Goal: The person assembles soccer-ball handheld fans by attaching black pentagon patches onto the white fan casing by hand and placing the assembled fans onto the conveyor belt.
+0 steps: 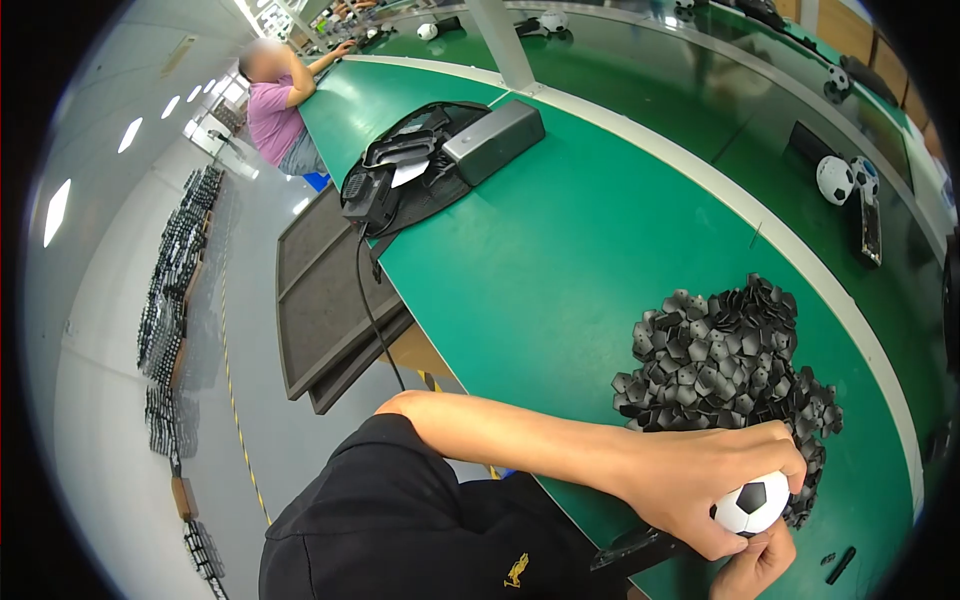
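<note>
A small white toy football [757, 503] with black pentagon patches is held over the front part of the green table. My left hand [715, 480] reaches across from the left, its fingers wrapped round the top and side of the football. Below, my right hand [757, 565] has its fingertips closed against the football's underside; what else they pinch, if anything, is hidden. Just beyond my left hand lies a heap of black pentagon pieces [715, 355], partly covered by that hand.
A black bag [420, 160] and a grey metal box [495, 140] sit farther up the green table [530, 290]. A black stick [841, 565] lies near my right hand. Footballs [835, 180] rest on the conveyor behind the pale rail. Another person [278, 110] sits at the far end.
</note>
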Available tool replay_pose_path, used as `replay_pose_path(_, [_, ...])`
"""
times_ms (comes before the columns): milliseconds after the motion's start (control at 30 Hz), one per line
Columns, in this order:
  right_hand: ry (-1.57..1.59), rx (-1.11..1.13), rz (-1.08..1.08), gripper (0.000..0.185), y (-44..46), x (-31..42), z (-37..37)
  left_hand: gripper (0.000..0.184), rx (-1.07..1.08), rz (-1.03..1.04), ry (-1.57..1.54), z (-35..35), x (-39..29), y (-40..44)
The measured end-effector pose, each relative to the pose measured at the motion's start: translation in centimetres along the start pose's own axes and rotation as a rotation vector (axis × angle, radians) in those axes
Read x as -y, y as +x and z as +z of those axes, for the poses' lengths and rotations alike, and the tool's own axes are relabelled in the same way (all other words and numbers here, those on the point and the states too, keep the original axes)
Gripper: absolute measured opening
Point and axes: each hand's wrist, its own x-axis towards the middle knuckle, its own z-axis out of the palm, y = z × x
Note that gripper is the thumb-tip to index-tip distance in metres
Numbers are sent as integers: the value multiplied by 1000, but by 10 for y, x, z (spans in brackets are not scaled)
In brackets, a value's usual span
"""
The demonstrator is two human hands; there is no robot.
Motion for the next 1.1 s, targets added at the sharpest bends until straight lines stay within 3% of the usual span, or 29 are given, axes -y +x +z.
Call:
replay_pose_path(167, [55, -20, -163, 36, 4, 2, -2, 36, -7, 17, -3, 5, -5, 2])
replay_pose_path(267, [-116, 1, -500, 27, 12, -6, -15, 30, -75, 59, -1, 3, -10, 8])
replay_pose_path(300, [-107, 9, -496, 27, 20, 0, -16, 30, -82, 49, 1, 2, -8, 8])
replay_pose_path(400, [-807, -128, -419, 20, 44, 16, -18, 36, -27, -42, -130, -4, -2, 6])
replay_pose_path(533, [-842, 78, -344, 22, 42, -1, -27, 36, -43, 80, -224, -4, 5, 8])
replay_pose_path(667, [-816, 172, -297, 21, 38, -4, -37, 39, -12, 40, -451, -10, 9, 8])
replay_pose_path(833, [-782, 106, -261, 19, 48, -15, -36, 40, -124, -29, -488, -24, 7, 18])
replay_pose_path(933, [-730, 74, -374, 17, 47, -23, -41, 41, -158, -159, -466, -20, 14, 13])
replay_pose_path(1100, [-576, 146, -306, 17, 35, -30, -52, 38, -164, -166, -467, -19, 13, 15])
